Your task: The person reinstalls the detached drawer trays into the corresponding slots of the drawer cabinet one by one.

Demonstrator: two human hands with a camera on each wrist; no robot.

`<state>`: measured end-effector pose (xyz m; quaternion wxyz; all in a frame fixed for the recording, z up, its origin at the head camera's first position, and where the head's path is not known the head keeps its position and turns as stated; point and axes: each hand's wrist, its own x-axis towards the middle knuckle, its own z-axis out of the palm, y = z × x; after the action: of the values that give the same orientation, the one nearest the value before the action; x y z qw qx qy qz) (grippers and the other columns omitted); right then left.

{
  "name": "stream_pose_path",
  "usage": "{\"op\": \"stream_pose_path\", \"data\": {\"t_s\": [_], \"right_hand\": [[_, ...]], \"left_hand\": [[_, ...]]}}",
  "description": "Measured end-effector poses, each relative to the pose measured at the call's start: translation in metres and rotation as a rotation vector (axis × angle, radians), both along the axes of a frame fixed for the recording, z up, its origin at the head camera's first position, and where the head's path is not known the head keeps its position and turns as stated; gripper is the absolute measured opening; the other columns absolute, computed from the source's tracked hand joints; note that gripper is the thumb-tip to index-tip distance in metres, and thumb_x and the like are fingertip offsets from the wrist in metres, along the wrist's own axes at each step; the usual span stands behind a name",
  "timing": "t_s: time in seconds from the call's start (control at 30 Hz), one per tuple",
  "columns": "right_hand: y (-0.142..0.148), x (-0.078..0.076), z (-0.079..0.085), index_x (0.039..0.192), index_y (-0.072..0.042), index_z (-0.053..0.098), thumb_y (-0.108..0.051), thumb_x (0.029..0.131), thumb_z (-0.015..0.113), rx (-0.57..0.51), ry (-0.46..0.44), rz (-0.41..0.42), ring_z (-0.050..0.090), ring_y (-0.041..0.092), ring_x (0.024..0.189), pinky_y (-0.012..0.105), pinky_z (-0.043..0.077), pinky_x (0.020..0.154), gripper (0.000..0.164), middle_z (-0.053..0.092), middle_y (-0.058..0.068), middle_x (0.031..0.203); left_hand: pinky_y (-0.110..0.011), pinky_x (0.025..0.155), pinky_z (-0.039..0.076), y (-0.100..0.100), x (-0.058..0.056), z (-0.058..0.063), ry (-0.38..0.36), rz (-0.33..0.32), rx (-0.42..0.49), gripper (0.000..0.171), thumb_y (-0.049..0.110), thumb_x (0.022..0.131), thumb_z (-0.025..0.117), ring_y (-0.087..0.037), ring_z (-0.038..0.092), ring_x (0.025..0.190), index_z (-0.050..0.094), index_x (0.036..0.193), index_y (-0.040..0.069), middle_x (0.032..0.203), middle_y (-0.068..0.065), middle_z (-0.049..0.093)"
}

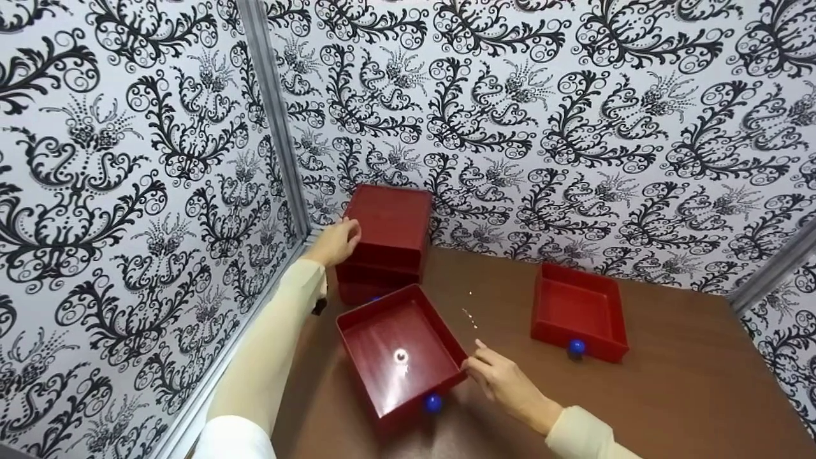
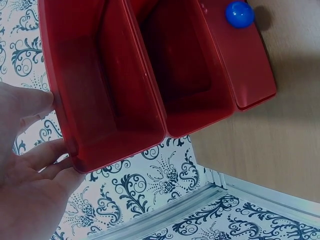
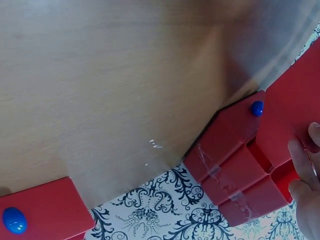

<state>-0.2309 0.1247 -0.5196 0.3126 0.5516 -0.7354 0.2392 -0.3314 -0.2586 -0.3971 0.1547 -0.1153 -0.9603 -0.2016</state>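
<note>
A red drawer (image 1: pixel 401 357) with a blue knob (image 1: pixel 433 403) on its front hangs tilted over the table, its inside bare. My right hand (image 1: pixel 507 386) pinches its right side wall near the front corner. Behind it stands a red drawer cabinet (image 1: pixel 389 217). My left hand (image 1: pixel 336 242) rests at the cabinet's upper left edge, thumb and fingertips touching the corner in the left wrist view. Its upper and middle slots (image 2: pixel 180 55) are hollow, and the bottom drawer (image 2: pixel 245 65), with a blue knob (image 2: pixel 240 14), sits in place.
Another red drawer (image 1: pixel 580 306) with a blue knob (image 1: pixel 576 347) lies on the brown table (image 1: pixel 669 389) to the right. Patterned wall panels (image 1: pixel 497 121) close off the back and left sides, joined by a metal corner post (image 1: pixel 274 115).
</note>
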Motion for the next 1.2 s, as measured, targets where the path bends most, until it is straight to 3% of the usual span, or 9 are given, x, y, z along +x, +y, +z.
{"op": "stream_pose_path", "data": {"t_s": [0.17, 0.37, 0.53, 0.77, 0.9, 1.03, 1.2], "right_hand": [[-0.007, -0.004, 0.002, 0.089, -0.007, 0.069, 0.009, 0.077, 0.071, 0.002, -0.036, -0.027, 0.065, 0.006, 0.078, 0.022, 0.036, 0.119, 0.020, 0.065, 0.000, 0.084], [-0.015, -0.008, 0.003, 0.090, -0.008, 0.069, 0.004, 0.086, 0.067, -0.006, -0.033, -0.038, 0.068, 0.008, 0.080, 0.032, 0.048, 0.110, 0.013, 0.066, 0.000, 0.086], [-0.022, -0.008, 0.004, 0.091, -0.009, 0.068, 0.006, 0.078, 0.073, -0.016, -0.042, -0.046, 0.068, 0.008, 0.081, 0.027, 0.044, 0.114, 0.020, 0.066, 0.000, 0.086], [-0.035, -0.003, 0.005, 0.088, -0.010, 0.068, -0.003, 0.082, 0.076, 0.011, -0.010, -0.121, 0.072, 0.013, 0.083, 0.041, 0.059, 0.091, 0.012, 0.067, 0.000, 0.085], [-0.044, 0.000, 0.002, 0.086, -0.012, 0.068, -0.004, 0.072, 0.084, 0.025, 0.014, -0.192, 0.071, 0.015, 0.085, 0.035, 0.061, 0.088, 0.023, 0.067, -0.001, 0.082], [-0.054, 0.003, 0.001, 0.086, -0.013, 0.068, -0.005, 0.071, 0.084, 0.030, 0.027, -0.216, 0.064, 0.012, 0.076, 0.024, 0.058, 0.073, 0.023, 0.063, -0.003, 0.078], [-0.069, 0.007, 0.004, 0.086, -0.010, 0.068, -0.004, 0.073, 0.082, 0.027, 0.016, -0.209, 0.057, 0.011, 0.069, 0.023, 0.051, 0.065, 0.020, 0.061, -0.003, 0.075]], "left_hand": [[-0.056, 0.096, 0.052, 0.001, -0.001, 0.001, -0.035, 0.016, -0.013, 0.013, 0.007, 0.095, 0.053, -0.047, 0.064, 0.108, 0.058, 0.102, -0.002, 0.107, -0.028, 0.067], [-0.056, 0.098, 0.051, 0.002, 0.000, 0.002, -0.070, 0.029, -0.010, 0.013, 0.009, 0.096, 0.052, -0.046, 0.063, 0.111, 0.058, 0.103, -0.001, 0.108, -0.027, 0.068], [-0.055, 0.100, 0.051, 0.002, 0.000, 0.003, -0.090, 0.034, 0.004, 0.015, 0.010, 0.097, 0.053, -0.045, 0.063, 0.114, 0.059, 0.105, 0.000, 0.109, -0.026, 0.068], [-0.055, 0.097, 0.052, 0.001, -0.002, 0.002, -0.066, 0.024, 0.005, 0.014, 0.009, 0.096, 0.053, -0.045, 0.064, 0.109, 0.059, 0.104, -0.001, 0.106, -0.026, 0.069], [-0.055, 0.102, 0.050, 0.000, -0.003, 0.001, -0.047, 0.020, -0.011, 0.014, 0.009, 0.096, 0.053, -0.045, 0.061, 0.119, 0.059, 0.102, -0.002, 0.113, -0.028, 0.068], [-0.054, 0.104, 0.049, 0.000, -0.003, 0.001, -0.051, 0.024, -0.022, 0.015, 0.010, 0.097, 0.053, -0.045, 0.060, 0.121, 0.059, 0.104, -0.002, 0.117, -0.029, 0.067], [-0.054, 0.100, 0.051, 0.000, -0.002, -0.001, -0.084, 0.042, -0.016, 0.016, 0.011, 0.097, 0.053, -0.045, 0.063, 0.114, 0.059, 0.107, 0.000, 0.115, -0.027, 0.067]]}}
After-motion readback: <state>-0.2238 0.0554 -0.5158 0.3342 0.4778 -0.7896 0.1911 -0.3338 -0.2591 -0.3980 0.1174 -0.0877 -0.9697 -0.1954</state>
